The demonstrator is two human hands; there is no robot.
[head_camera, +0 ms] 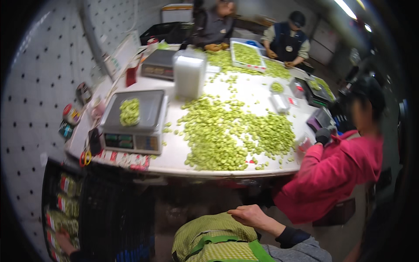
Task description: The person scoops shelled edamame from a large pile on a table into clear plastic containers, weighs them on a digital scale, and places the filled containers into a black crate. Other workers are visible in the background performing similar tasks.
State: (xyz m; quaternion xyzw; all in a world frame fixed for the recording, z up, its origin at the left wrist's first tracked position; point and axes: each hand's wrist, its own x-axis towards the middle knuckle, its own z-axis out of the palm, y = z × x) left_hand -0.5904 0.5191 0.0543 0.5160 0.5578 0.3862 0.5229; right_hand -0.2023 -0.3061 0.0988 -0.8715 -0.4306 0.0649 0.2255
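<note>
My left hand [63, 241] reaches down into a black plastic crate [45, 183] at the lower left. Its blurred fingers touch one of several clear packs of green beans [68, 204] with red-and-white labels; whether they grip it is unclear. My right hand [250, 215] rests on my green checked apron [212, 226], fingers extended and nothing visible in them. On the table before me, a digital scale [132, 121] carries a small pack of shelled green beans [129, 112]. Loose beans, apparently broad beans [212, 140], lie heaped to the right of it.
A stack of clear plastic trays [190, 75] stands behind the scale on the white table [170, 157]. Scissors [85, 157] hang by its left corner. At right sits a person in a pink top [340, 173]. Two co-workers face a bean-filled white crate [247, 55] across the table.
</note>
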